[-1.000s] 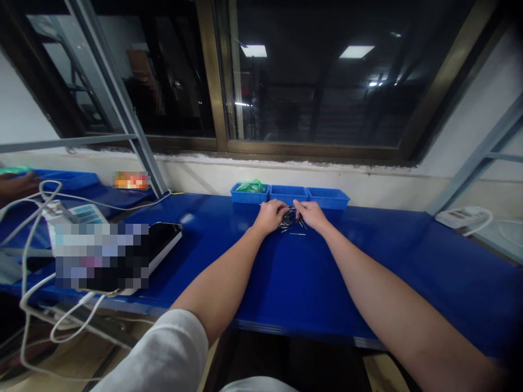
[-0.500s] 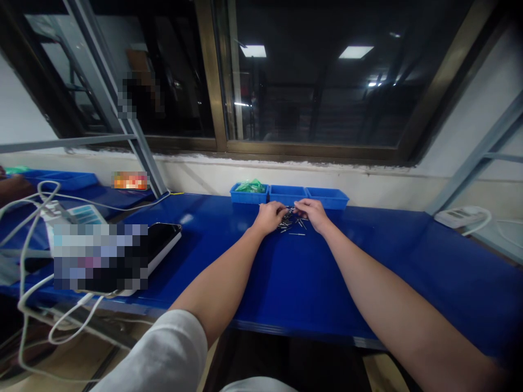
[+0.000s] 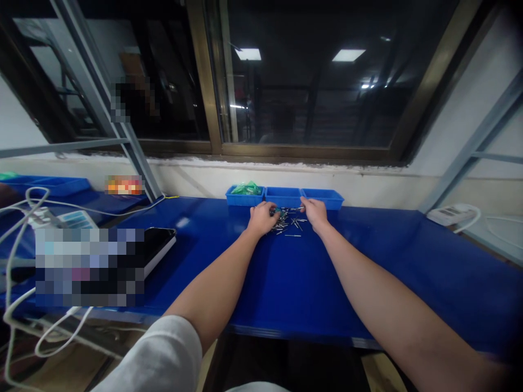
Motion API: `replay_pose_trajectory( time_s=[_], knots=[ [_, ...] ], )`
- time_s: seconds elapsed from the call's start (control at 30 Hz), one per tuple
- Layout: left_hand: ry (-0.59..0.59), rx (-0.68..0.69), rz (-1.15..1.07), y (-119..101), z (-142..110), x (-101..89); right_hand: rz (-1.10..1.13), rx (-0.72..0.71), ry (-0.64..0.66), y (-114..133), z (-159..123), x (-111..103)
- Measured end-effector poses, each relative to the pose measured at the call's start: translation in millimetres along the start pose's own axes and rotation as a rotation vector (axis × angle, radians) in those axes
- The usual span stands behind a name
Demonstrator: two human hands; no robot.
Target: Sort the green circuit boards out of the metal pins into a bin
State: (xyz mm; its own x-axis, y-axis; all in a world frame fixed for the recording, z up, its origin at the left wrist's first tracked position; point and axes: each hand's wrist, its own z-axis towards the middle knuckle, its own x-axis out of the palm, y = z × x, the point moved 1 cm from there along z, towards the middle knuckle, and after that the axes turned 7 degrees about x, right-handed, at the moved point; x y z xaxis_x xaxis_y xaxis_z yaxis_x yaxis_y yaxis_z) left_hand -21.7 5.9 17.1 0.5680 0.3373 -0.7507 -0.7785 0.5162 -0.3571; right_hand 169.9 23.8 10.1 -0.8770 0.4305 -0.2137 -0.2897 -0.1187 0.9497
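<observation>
A loose pile of thin metal pins (image 3: 281,224), which look like blind rivets, lies on the blue table (image 3: 294,283). My left hand (image 3: 261,219) is at the pile's left side with its fingers curled together; a small greenish bit shows at the fingertips, too small to name. Over on the right, my right hand (image 3: 314,213) is closed in a pinch, and a thin metal pin (image 3: 299,209) juts leftward from its fingertips. One single pin (image 3: 293,236) lies apart, in front of the pile.
Behind the pile stand three joined blue bins: the left bin (image 3: 245,202) holds green plastic bags (image 3: 247,188), beside a middle bin (image 3: 284,196) and a right bin (image 3: 322,199). A dark-screened device (image 3: 161,238) with white cables (image 3: 65,326) sits left. A white box (image 3: 447,214) lies right.
My hands have moved apart, my left hand leftward, uncovering more of the pile. The right fingers now pinch a pin at the pile's right side. The view has shifted slightly.
</observation>
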Motion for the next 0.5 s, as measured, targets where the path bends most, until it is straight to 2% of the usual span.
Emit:
replay_pose_trajectory(
  time_s=[0.13,0.23,0.4,0.5],
  knots=[
    [0.042,-0.041,0.037,1,0,0.2,0.109,0.052,-0.086,-2,6,-2],
    [0.076,-0.059,0.053,0,0,-0.1,0.272,0.079,-0.118,-2,13,-8],
    [0.099,-0.071,0.044,-1,-1,0.3,0.533,0.174,-0.007,1,16,-19],
    [0.101,-0.077,0.032,0,-1,1.2,0.509,0.221,0.038,1,15,-20]
  ],
)
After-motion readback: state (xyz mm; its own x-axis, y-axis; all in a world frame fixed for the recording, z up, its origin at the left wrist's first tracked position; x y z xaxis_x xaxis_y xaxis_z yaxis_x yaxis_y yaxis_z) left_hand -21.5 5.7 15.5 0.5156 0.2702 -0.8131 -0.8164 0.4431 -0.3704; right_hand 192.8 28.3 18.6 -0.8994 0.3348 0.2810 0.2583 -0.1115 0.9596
